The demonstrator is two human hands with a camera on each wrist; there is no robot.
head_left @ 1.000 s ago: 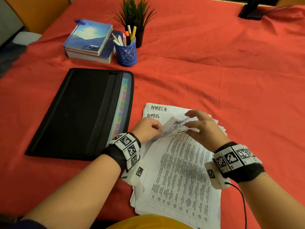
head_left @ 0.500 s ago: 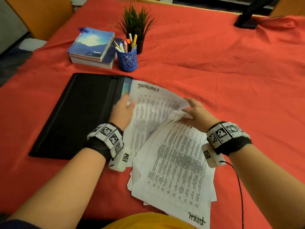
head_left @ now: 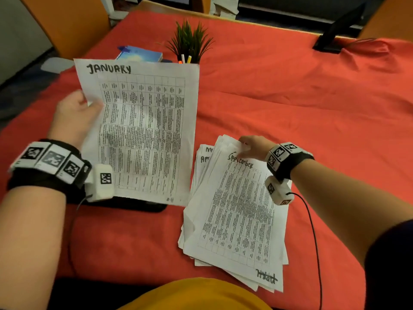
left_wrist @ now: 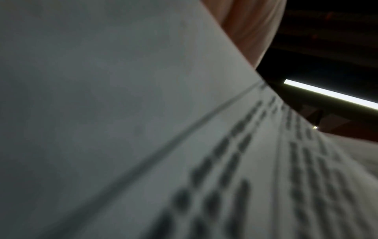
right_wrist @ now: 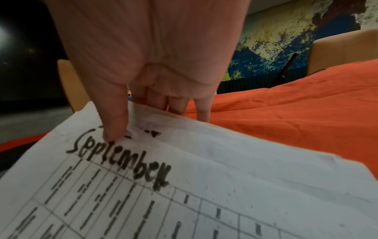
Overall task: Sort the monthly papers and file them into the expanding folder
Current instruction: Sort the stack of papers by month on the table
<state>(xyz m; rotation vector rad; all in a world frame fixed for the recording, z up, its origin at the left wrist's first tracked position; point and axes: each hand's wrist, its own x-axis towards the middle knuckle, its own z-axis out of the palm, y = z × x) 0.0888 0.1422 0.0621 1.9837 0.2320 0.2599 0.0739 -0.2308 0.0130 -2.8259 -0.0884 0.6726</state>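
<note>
My left hand (head_left: 88,102) grips the left edge of a printed sheet headed JANUARY (head_left: 145,130) and holds it upright above the table. In the left wrist view this sheet (left_wrist: 143,129) fills the frame, blurred. The paper stack (head_left: 234,222) lies right of centre, with a sheet headed September (right_wrist: 184,186) on top. My right hand (head_left: 243,145) pinches the top edge of that sheet, thumb (right_wrist: 114,126) on its face and fingers (right_wrist: 180,106) behind. The black expanding folder (head_left: 134,205) is almost wholly hidden behind the January sheet.
A red cloth (head_left: 290,108) covers the table. At the back stand a potted plant (head_left: 190,41), a book (head_left: 139,53) and pens (head_left: 185,59) in a hidden cup. A black stand (head_left: 335,39) sits at the far right. Orange chairs (head_left: 67,23) flank the table.
My left hand has lifted the January sheet off the stack, up and to the left over the folder. The September sheet now tops the stack, and my right hand holds its top edge.
</note>
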